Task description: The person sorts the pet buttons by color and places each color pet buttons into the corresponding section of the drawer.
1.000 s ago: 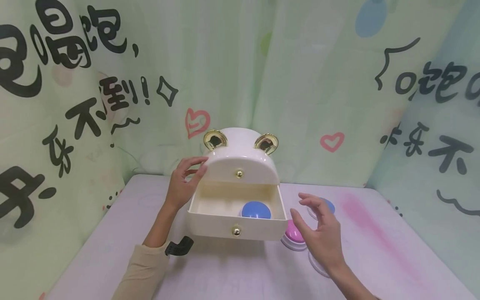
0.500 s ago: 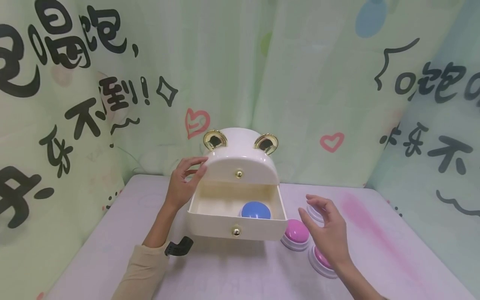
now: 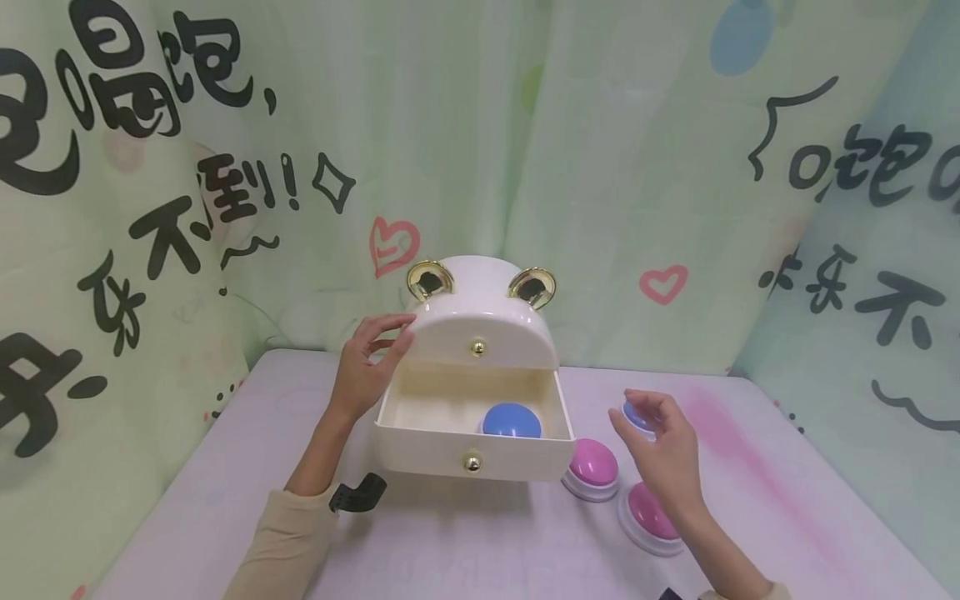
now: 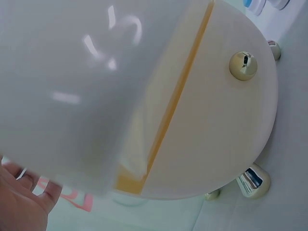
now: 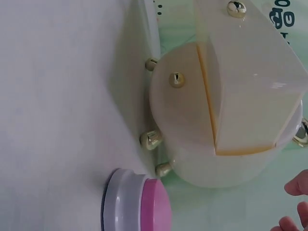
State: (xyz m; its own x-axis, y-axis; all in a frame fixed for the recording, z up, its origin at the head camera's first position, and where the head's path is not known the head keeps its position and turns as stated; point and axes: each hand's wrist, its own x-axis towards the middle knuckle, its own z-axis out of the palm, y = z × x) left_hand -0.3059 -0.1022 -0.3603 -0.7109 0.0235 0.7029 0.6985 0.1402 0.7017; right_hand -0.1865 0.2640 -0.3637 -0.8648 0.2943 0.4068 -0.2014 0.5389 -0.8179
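Note:
A white frog-shaped storage box [image 3: 491, 279] with gold eyes stands at mid-table in the head view. Its middle drawer [image 3: 420, 457] is pulled out, and a blue dome push button [image 3: 512, 420] lies in that drawer's right part. My left hand [image 3: 363, 379] touches the box's upper left side with fingertips and thumb; the left wrist view has those fingers [image 4: 29, 180] at the box's edge. Right of the box, my right hand [image 3: 663, 450] hovers with thumb and fingers apart. Another blue push button [image 3: 636, 418] on a white base shows partly behind its fingers.
Two pink push buttons stand on the table right of the box: a farther one [image 3: 595, 463] by the drawer's corner and a nearer one [image 3: 651, 512], partly behind the right wrist. A printed curtain [image 3: 600, 208] closes off the back and sides of the table [image 3: 465, 550].
My right hand has shifted to the right, away from the drawer, uncovering more of both pink push buttons. The left hand and the box have stayed put.

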